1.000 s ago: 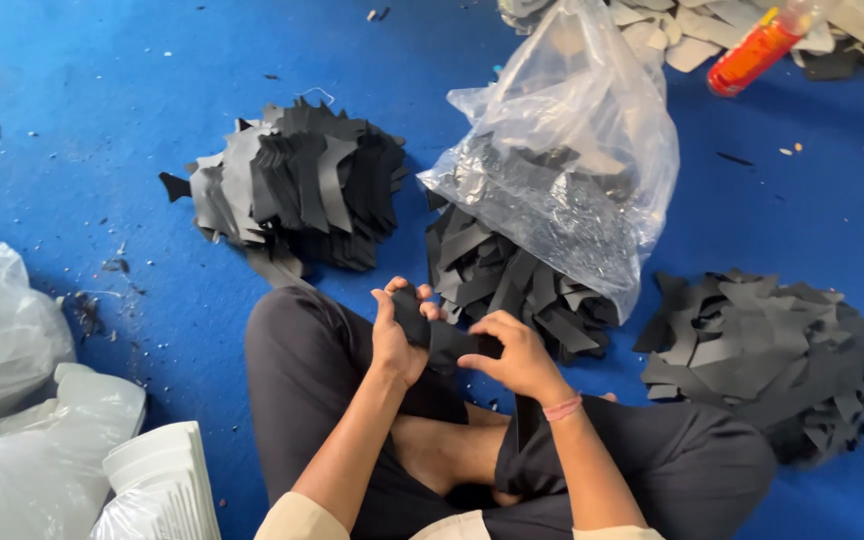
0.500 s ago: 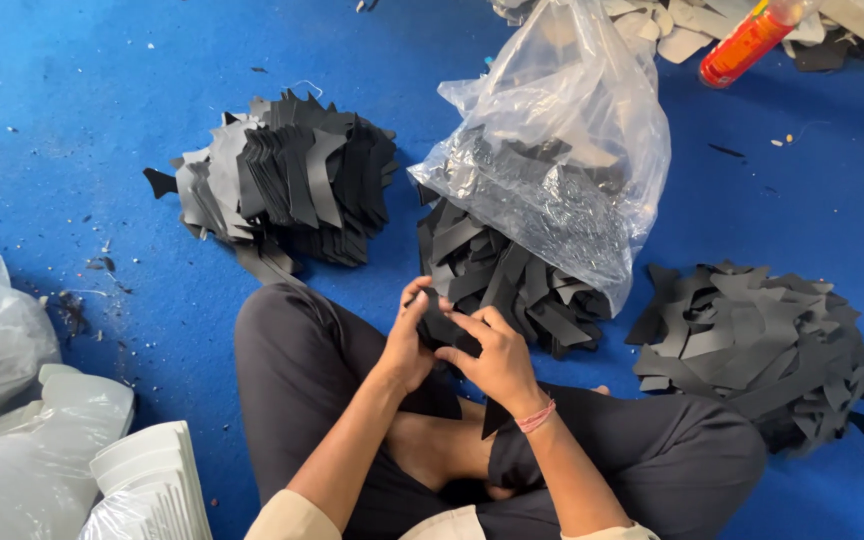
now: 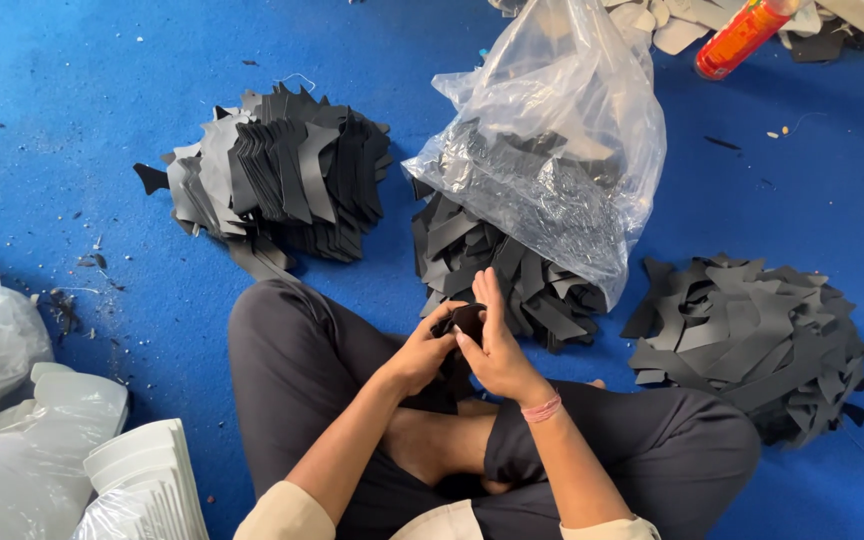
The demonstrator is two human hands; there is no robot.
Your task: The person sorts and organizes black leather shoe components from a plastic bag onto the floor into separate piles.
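Black cut piece [image 3: 468, 322] pinched between left hand [image 3: 422, 352] and right hand [image 3: 494, 345] above crossed legs, long axis roughly 12 to 6 o'clock. Clear plastic bag [image 3: 552, 140] at 12 o'clock, spilling black pieces; stacked pile [image 3: 282, 180] at 10 o'clock, loose heap [image 3: 752, 335] at 3 o'clock.

blue carpeted floor [image 3: 72, 110] throughout, evenly lit, flecked with dark scraps and bits of thread at the left. clear bags of white stacked pieces [image 3: 102, 470] at the near left. orange bottle [image 3: 742, 38] lying at the far right beside pale offcuts [image 3: 672, 25].
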